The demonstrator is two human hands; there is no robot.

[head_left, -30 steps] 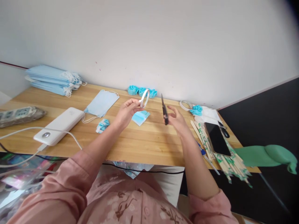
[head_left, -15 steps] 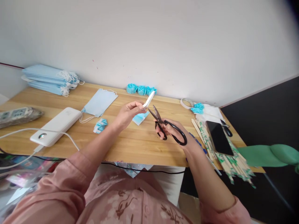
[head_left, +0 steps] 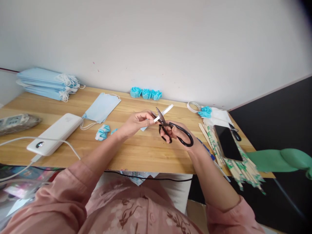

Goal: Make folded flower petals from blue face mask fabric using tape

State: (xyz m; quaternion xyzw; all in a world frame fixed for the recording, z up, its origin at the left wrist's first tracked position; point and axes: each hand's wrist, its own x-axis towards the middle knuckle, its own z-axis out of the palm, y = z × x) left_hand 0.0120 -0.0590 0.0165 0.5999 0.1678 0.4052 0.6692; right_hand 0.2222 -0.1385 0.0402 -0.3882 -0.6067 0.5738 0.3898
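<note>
Along the tabletop's (head_left: 136, 156) left edge: a wrapped power strip (head_left: 17, 124), with a stack of pale blue masks (head_left: 41, 85) at the far left corner. Toward the front edge, a white power bank (head_left: 57, 131). Next, 1 flat mask (head_left: 101, 107), and just in front of it a small folded blue piece (head_left: 102, 132).

Then my left hand (head_left: 136, 124), thumb and fingers pinching the near end of a white strip (head_left: 168, 109). The strip is up in the air over the middle of the tabletop, slanting away to the right; it looks to pass between the parted blades. 3 blue rosettes (head_left: 146, 94) line the back edge beyond.

My right hand (head_left: 177, 131) grips the scissors (head_left: 163, 121) by their black handles. Risks, as I judge them: left fingertips sit just beside the blade tips, so a forward slip could nick me. A slack strip may fold rather than cut; a skewed blade would leave a crooked end.

Near the back edge, a tape roll (head_left: 189, 108); toward the back right corner, another rosette (head_left: 204, 112). A phone (head_left: 228, 143) lies on wrapped sticks (head_left: 246, 170) overhanging the front edge: a forearm knock could tip them off.
</note>
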